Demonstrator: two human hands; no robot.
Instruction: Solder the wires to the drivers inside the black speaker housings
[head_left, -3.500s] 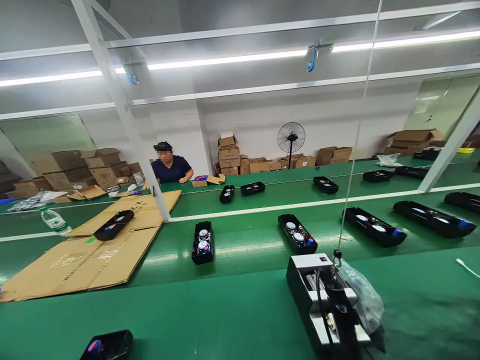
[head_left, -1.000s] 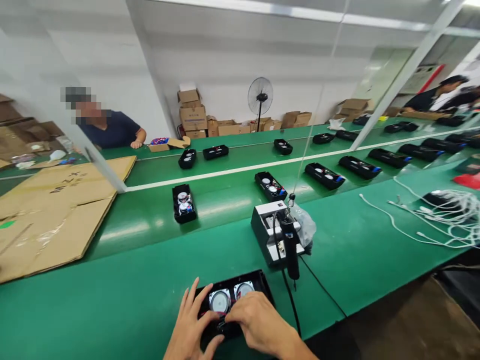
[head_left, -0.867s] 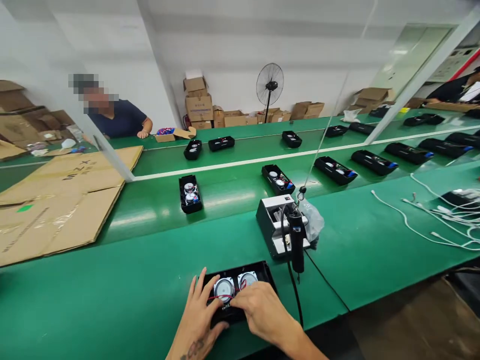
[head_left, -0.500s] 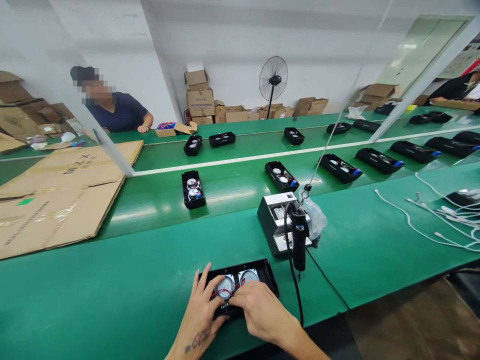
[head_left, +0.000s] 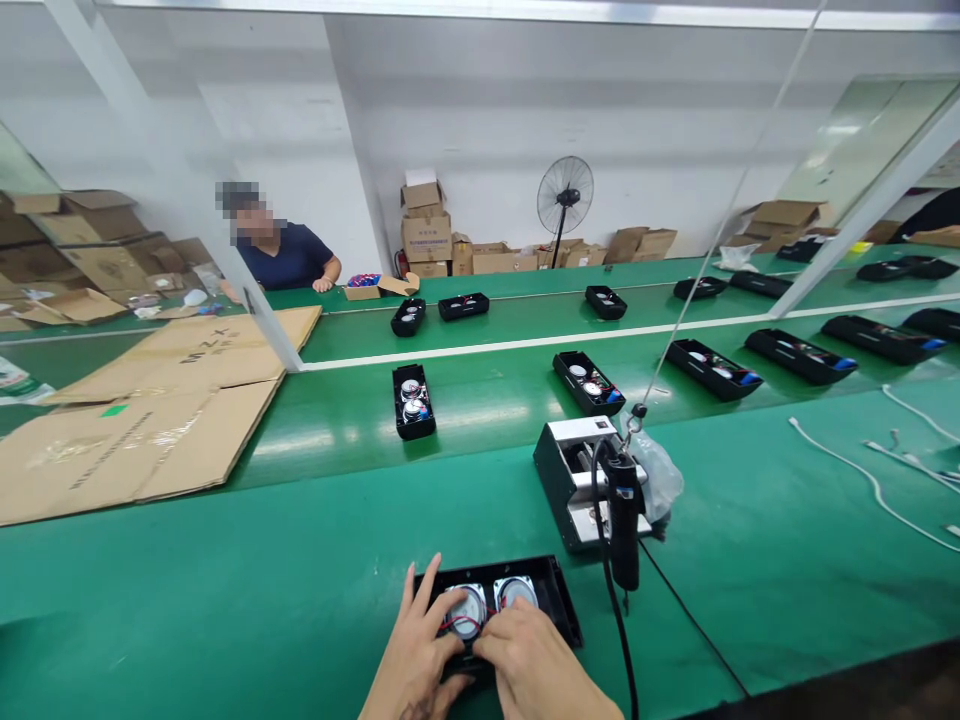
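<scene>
A shallow black speaker housing [head_left: 561, 597] lies on the green bench in front of me, with two round speakers set in it. My left hand [head_left: 421, 642] is at the left speaker [head_left: 468, 606]; its index finger and thumb hold the edges while the other fingers stretch over the housing's left end. Red wires [head_left: 459, 622] cross that speaker. My right hand [head_left: 536, 652] is closed in a pinch near the left speaker's lower right edge. What its fingertips hold is hidden. The right speaker [head_left: 516, 588] is partly covered by the right hand.
A black electric screwdriver [head_left: 624, 530] hangs from a cord beside a screw feeder [head_left: 581, 440] and a plastic bag [head_left: 660, 480]. Several housings [head_left: 412, 405] stand on the conveyor [head_left: 345, 400]. Flattened cardboard [head_left: 172, 430] lies left, white cables [head_left: 840, 455] right. A person [head_left: 289, 255] stands across.
The view has tilted up and shifted left, so the scene sits lower and further right. Both hands stay at the left speaker, with little change in their grip.
</scene>
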